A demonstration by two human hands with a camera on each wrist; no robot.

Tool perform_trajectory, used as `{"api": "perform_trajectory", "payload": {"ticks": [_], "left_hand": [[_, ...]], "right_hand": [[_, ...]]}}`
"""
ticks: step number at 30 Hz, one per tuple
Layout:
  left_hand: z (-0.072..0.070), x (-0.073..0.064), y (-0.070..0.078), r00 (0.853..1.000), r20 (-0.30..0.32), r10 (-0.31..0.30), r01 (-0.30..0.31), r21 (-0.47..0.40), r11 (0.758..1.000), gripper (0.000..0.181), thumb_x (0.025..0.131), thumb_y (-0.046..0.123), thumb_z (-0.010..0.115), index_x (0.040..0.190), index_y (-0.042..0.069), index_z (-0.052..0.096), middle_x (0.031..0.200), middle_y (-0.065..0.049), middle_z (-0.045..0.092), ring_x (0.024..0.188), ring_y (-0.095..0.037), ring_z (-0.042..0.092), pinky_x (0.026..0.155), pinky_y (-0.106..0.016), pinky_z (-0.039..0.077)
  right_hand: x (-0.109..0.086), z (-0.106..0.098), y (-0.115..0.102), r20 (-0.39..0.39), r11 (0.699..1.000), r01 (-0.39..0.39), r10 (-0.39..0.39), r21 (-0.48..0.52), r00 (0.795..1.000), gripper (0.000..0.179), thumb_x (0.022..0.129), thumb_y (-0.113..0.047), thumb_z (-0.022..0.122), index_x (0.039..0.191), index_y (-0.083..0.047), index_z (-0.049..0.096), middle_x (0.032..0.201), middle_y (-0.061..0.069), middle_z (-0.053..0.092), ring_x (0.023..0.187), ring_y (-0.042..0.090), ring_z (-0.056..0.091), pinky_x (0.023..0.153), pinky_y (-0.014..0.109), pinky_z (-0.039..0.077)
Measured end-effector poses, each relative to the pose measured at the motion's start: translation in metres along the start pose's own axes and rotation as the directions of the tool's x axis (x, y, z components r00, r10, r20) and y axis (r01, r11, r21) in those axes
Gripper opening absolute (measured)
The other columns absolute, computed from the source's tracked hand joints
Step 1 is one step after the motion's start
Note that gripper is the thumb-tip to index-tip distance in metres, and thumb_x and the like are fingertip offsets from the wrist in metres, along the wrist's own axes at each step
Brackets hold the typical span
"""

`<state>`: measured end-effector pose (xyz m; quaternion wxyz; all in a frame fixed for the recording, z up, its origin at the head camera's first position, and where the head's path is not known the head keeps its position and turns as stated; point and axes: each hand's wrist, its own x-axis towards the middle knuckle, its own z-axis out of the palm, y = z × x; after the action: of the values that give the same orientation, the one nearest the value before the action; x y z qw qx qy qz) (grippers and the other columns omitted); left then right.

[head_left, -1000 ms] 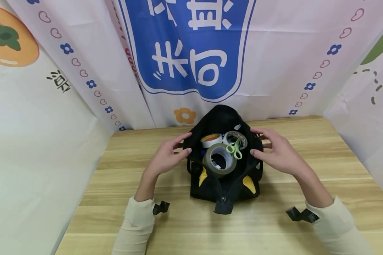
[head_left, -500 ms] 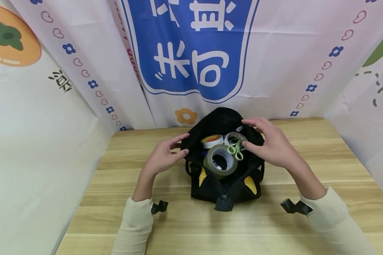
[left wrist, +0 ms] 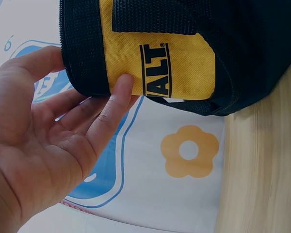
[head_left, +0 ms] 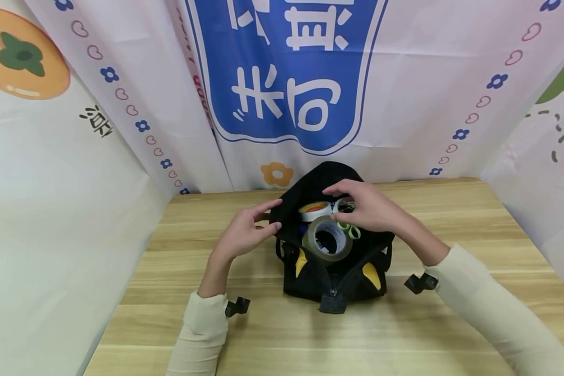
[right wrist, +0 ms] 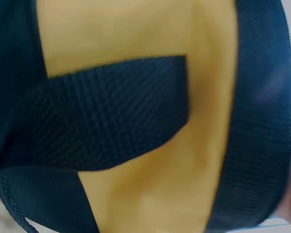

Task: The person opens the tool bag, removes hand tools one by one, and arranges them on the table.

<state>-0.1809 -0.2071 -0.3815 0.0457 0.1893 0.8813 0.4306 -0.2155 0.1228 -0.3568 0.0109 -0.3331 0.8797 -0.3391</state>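
Note:
A black and yellow tool bag (head_left: pixel 305 282) stands unzipped on the table. Inside it lie a wide brown tape roll (head_left: pixel 311 240), a white-sided tape roll (head_left: pixel 317 214), a partly covered clear tape roll (head_left: pixel 337 207) and green-handled scissors (head_left: pixel 354 232). My left hand (head_left: pixel 245 231) holds the bag's left rim, its thumb at the zip edge and fingers against the yellow side panel (left wrist: pixel 189 68). Over the opening, my right hand (head_left: pixel 373 210) spreads thumb and forefinger apart above the scissors and clear roll. The right wrist view shows mostly the bag's strap (right wrist: pixel 121 111).
The wood-grain table (head_left: pixel 169 282) reaches to a white printed cloth (head_left: pixel 404 104) hanging close behind the bag. More printed cloth hangs at the left and right. Each sleeve cuff has a small black device (head_left: pixel 237 307) by it.
My right hand has left the bag's right rim and moved left, in over the opening, covering part of the clear roll and scissors. The left hand stays at the left rim.

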Motion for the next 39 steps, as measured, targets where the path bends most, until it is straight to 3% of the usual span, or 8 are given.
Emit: {"api": "perform_trajectory", "payload": {"ticks": [8,14,21,27,33,39], "left_hand": [[0.0,0.001,0.0,1.0,0.004,0.01,-0.01,-0.01,1.0,0.056,0.103,0.02,0.071,0.157,0.016,0.057,0.163,-0.018,0.052,0.137,-0.041,0.064,0.103,-0.051,0.061],[0.0,0.002,0.0,1.0,0.002,0.015,-0.014,-0.031,0.999,0.056,0.103,0.018,0.071,0.157,0.016,0.057,0.161,-0.018,0.054,0.136,-0.039,0.065,0.101,-0.048,0.063],[0.0,0.002,-0.001,1.0,0.01,0.012,-0.012,-0.031,0.999,0.056,0.101,0.017,0.072,0.156,0.015,0.058,0.162,-0.016,0.053,0.137,-0.04,0.065,0.102,-0.049,0.062],[0.001,0.002,0.0,1.0,0.011,0.02,-0.02,-0.014,1.0,0.056,0.102,0.018,0.07,0.156,0.015,0.057,0.163,-0.016,0.052,0.137,-0.041,0.064,0.103,-0.05,0.061],[0.0,0.002,0.001,1.0,0.012,0.019,-0.018,-0.019,1.0,0.056,0.102,0.018,0.071,0.156,0.015,0.058,0.162,-0.016,0.054,0.136,-0.04,0.065,0.103,-0.05,0.061],[0.0,0.001,0.001,1.0,0.009,0.012,-0.012,-0.007,1.0,0.055,0.102,0.018,0.071,0.156,0.017,0.058,0.163,-0.015,0.053,0.137,-0.04,0.064,0.105,-0.052,0.06]], "right_hand": [[0.026,0.008,0.009,0.139,0.999,0.044,-0.045,0.011,0.989,0.042,0.094,-0.013,0.083,0.135,-0.009,0.073,0.133,0.01,0.073,0.121,0.033,0.07,0.104,0.051,0.061],[0.041,0.007,0.011,0.226,1.0,0.022,-0.027,0.022,0.974,0.04,0.092,-0.011,0.084,0.131,-0.009,0.075,0.129,0.009,0.076,0.119,0.033,0.072,0.103,0.049,0.062],[0.05,0.021,0.02,0.318,0.999,-0.004,-0.013,0.052,0.948,0.037,0.093,-0.004,0.082,0.13,-0.004,0.076,0.132,0.013,0.076,0.121,0.031,0.074,0.101,0.043,0.063],[0.049,0.033,0.03,0.315,0.999,-0.002,-0.009,0.032,0.949,0.032,0.091,0.0,0.081,0.123,-0.007,0.08,0.124,0.009,0.079,0.115,0.026,0.076,0.098,0.043,0.064],[0.048,0.041,0.031,0.269,0.995,0.096,-0.082,-0.04,0.96,0.025,0.092,0.003,0.078,0.114,-0.009,0.082,0.115,0.006,0.082,0.108,0.023,0.077,0.097,0.045,0.063],[0.046,0.038,0.023,0.275,0.971,0.202,-0.161,-0.131,0.948,0.021,0.092,-0.001,0.079,0.108,-0.014,0.083,0.107,0.001,0.08,0.098,0.018,0.074,0.088,0.041,0.064]]}}
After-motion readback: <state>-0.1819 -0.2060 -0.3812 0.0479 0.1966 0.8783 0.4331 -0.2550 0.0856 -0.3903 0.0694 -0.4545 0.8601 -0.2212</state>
